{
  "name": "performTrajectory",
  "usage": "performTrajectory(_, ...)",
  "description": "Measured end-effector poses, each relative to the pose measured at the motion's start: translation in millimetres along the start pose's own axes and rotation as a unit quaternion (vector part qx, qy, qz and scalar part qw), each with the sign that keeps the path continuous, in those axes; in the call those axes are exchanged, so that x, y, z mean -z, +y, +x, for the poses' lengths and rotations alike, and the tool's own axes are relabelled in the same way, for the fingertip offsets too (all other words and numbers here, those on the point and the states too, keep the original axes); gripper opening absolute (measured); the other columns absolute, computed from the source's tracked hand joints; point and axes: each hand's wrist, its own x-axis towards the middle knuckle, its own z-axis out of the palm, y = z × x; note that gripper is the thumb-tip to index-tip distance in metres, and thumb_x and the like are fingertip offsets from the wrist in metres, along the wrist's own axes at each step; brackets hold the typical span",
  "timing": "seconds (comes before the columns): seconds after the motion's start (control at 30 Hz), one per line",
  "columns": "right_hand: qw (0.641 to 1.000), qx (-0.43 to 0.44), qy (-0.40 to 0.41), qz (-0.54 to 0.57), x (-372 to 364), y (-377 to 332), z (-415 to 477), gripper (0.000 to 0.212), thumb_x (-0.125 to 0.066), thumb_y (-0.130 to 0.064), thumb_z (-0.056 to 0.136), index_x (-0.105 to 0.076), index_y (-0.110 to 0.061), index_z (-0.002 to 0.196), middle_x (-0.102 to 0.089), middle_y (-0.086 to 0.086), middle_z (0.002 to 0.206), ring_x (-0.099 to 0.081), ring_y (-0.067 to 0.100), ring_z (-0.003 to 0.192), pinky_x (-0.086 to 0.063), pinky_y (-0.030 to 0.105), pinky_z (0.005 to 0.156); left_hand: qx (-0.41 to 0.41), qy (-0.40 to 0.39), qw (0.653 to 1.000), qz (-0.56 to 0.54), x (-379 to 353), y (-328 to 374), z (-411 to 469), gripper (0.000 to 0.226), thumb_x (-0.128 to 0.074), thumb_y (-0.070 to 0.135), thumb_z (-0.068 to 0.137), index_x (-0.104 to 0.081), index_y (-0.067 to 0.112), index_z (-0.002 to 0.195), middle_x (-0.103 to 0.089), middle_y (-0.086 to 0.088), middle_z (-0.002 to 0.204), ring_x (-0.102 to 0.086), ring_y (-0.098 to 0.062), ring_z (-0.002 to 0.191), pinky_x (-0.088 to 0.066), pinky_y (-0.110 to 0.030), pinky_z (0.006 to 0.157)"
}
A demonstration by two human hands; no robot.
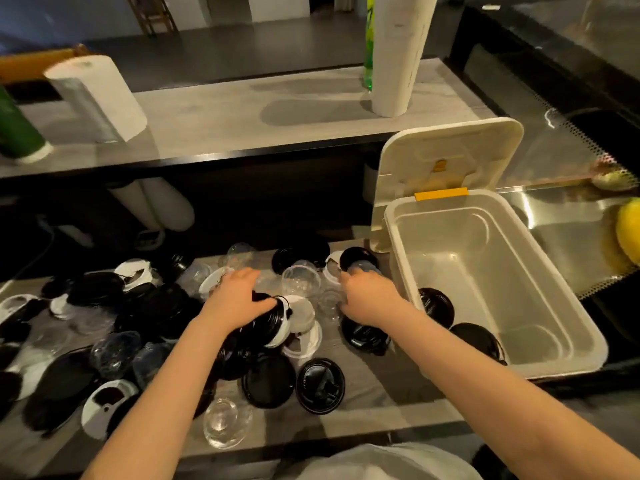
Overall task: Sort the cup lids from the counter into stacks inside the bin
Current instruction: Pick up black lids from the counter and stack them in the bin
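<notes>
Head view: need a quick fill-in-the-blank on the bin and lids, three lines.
1. The bin has its cover ____.
2. The bin's latch is ____ in colour.
3. The left hand grips a stack of mostly ____ lids.
Missing words: open; yellow; black.

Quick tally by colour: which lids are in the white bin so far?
Inside the white plastic bin:
Black round plastic cup lids: 2 showing, whether single or stacked I cannot tell
White: 0
Clear: 0
Total: 2
</notes>
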Motion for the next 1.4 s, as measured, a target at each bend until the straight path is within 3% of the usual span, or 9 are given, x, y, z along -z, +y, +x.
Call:
performTrajectory(0.13,0.988,-0.066,-0.133,-0.036,-44,-4,4,0.072,-0.054,-0.021,0.092,-0.013,-0.016,0.15,-0.024,0.016,0.149,-0.038,0.039,0.128,-0.044,0.043,0.097,0.012,-0.105,0.994,0.012,-14,-15,-4,0.098,-0.07,0.053,0.073,-0.019,0.014,0.148,-0.022,-0.005,0.154,-0.021,-0.026,0.14,-0.027,-0.04,0.113)
performTrajectory(0.23,0.984,-0.11,-0.137,-0.039,-66,-6,2,0.088,-0.062,-0.021,0.087,-0.002,-0.027,0.15,-0.006,0.014,0.155,-0.02,0.043,0.137,-0.041,0.045,0.103,0.006,-0.108,0.994,0.002,-21,-21,-5,0.102,-0.073,0.049,0.071,-0.016,0.017,0.148,-0.019,-0.003,0.154,-0.021,-0.025,0.14,-0.028,-0.042,0.112)
performTrajectory(0.37,0.988,-0.112,-0.1,-0.04,-76,-2,0,0.088,-0.065,-0.023,0.085,-0.005,-0.026,0.15,-0.007,0.01,0.156,-0.015,0.04,0.139,-0.038,0.044,0.103,-0.016,-0.082,0.996,-0.002,-23,-21,-5,0.095,-0.073,0.048,0.07,-0.023,0.019,0.145,-0.024,-0.001,0.15,-0.022,-0.024,0.138,-0.028,-0.043,0.111)
performTrajectory(0.53,0.989,-0.128,-0.049,0.059,-61,2,-3,0.1,-0.077,-0.05,0.068,-0.018,-0.024,0.145,-0.024,0.003,0.148,-0.025,0.032,0.135,-0.04,0.043,0.1,-0.032,-0.055,0.997,-0.033,-18,-19,-6,0.09,-0.072,0.046,0.071,-0.025,0.019,0.143,-0.028,0.0,0.146,-0.024,-0.021,0.136,-0.029,-0.042,0.111)
performTrajectory(0.73,0.972,-0.075,0.104,0.195,-31,-2,-7,0.094,-0.073,-0.043,0.071,-0.02,-0.026,0.146,-0.029,0.004,0.142,-0.027,0.031,0.131,-0.04,0.042,0.101,-0.088,0.036,0.992,-0.079,13,4,-4,0.095,-0.073,0.043,0.073,-0.02,0.014,0.146,-0.023,-0.003,0.148,-0.025,-0.023,0.137,-0.029,-0.038,0.111)
performTrajectory(1.03,0.892,0.015,0.274,0.36,37,21,-32,0.09,-0.079,-0.042,0.063,-0.034,-0.033,0.14,-0.039,-0.008,0.126,-0.034,0.014,0.125,-0.03,0.028,0.104,-0.145,0.119,0.972,-0.137,53,59,-1,0.095,-0.073,0.042,0.074,-0.019,0.017,0.148,-0.023,0.001,0.147,-0.023,-0.019,0.136,-0.027,-0.034,0.109)
performTrajectory(1.23,0.865,0.008,0.307,0.397,58,65,-58,0.088,-0.083,-0.028,0.069,-0.032,-0.037,0.14,-0.038,-0.012,0.132,-0.034,0.006,0.126,-0.029,0.024,0.103,-0.188,0.13,0.958,-0.171,56,104,2,0.097,-0.074,0.044,0.073,-0.018,0.021,0.148,-0.023,0.005,0.144,-0.026,-0.012,0.134,-0.028,-0.028,0.108)
performTrajectory(1.33,0.826,-0.016,0.309,0.471,59,91,-69,0.078,-0.085,-0.023,0.067,-0.041,-0.037,0.129,-0.045,-0.025,0.12,-0.044,-0.016,0.106,-0.036,0.021,0.094,-0.202,0.12,0.955,-0.182,53,128,4,0.098,-0.075,0.044,0.072,-0.018,0.021,0.149,-0.024,0.005,0.147,-0.026,-0.012,0.135,-0.027,-0.029,0.11)
performTrajectory(1.4,0.803,-0.031,0.311,0.507,57,108,-76,0.073,-0.085,-0.03,0.061,-0.046,-0.038,0.124,-0.05,-0.025,0.116,-0.049,-0.011,0.105,-0.043,0.028,0.095,-0.216,0.112,0.953,-0.182,50,146,5,0.098,-0.075,0.045,0.072,-0.019,0.02,0.148,-0.025,0.005,0.147,-0.026,-0.012,0.136,-0.026,-0.028,0.11)
